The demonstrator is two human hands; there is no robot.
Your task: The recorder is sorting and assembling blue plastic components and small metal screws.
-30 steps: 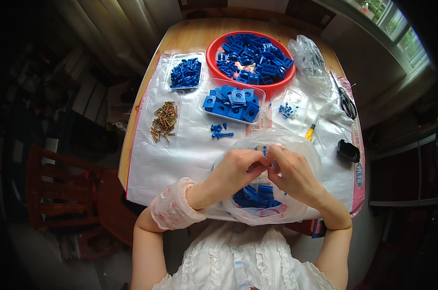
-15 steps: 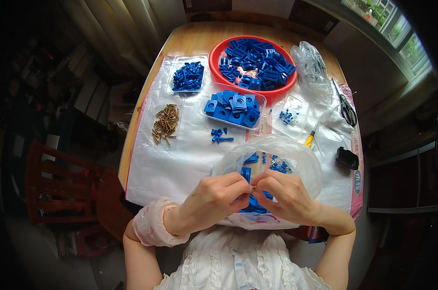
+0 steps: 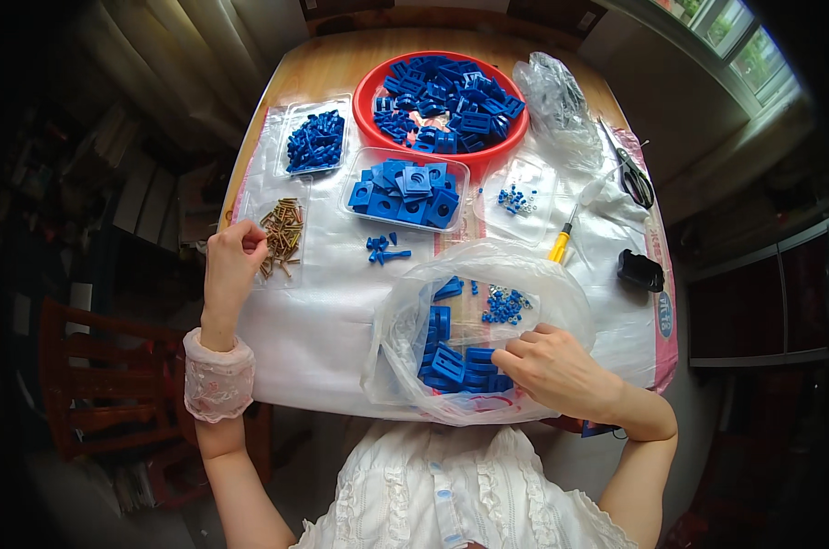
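Note:
My left hand (image 3: 233, 263) is at the near-left edge of a pile of brass-coloured screws (image 3: 284, 233), thumb and forefinger pinched together. Whether a screw sits between those fingertips is too small to tell. Over the right side of an open clear plastic bag (image 3: 391, 320) is my right hand (image 3: 556, 368), its fingers curled together. Their tips touch or hover beside blue plastic parts (image 3: 449, 363) in the bag; anything they hold is hidden. Small blue pieces and metal nuts (image 3: 508, 305) lie farther back inside the bag.
A red basin (image 3: 364, 105) of blue parts stands at the back. Before it are a tub of blue square plates (image 3: 400, 194) and a tray of blue pegs (image 3: 315, 142). To the right lie a yellow-handled screwdriver (image 3: 560, 245), scissors (image 3: 636, 183) and a black object (image 3: 640, 271).
My hands, together over the bag before, have parted. The left has swung out to the screws at the left; the right has shifted slightly right over the bag. The whole view has shifted a little.

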